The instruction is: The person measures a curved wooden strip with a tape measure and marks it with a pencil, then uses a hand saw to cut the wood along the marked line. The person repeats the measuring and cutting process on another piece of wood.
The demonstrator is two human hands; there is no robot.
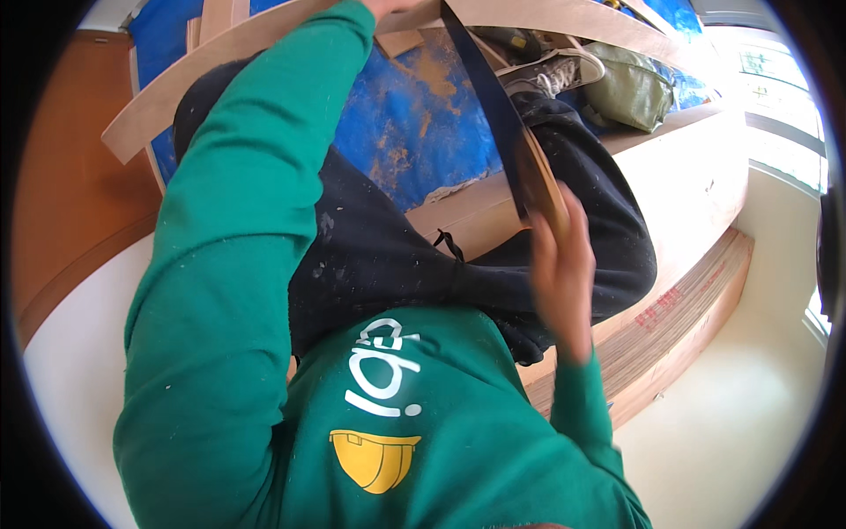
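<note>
A handsaw (504, 123) with a long, dark, tapering metal blade and a tan wooden handle runs from the top centre of the frame down to right of centre. The person's right hand (564, 273), slightly blurred, is closed around its handle; the left hand (392, 5) is far apart at the top edge, by a long, pale wooden plank (189, 84), mostly cropped, so I cannot tell whether it grips the wood. The blade's narrow end meets the plank just right of that hand. A slip or sideways jump of the blade could carry its teeth toward the left fingers, and a poorly pinned plank might shift or chatter and bind the saw. Below lies a blue sheet (401, 132) with brown dusty patches, possibly slick underfoot. The dark, dust-flecked trousers (370, 234) bend close around the handle, so a wide stroke might catch the cloth. At upper right sit a grey lace-up shoe (555, 75) and an olive-green fabric bag (630, 88); layered brown boards (674, 326) lie at lower right.
</note>
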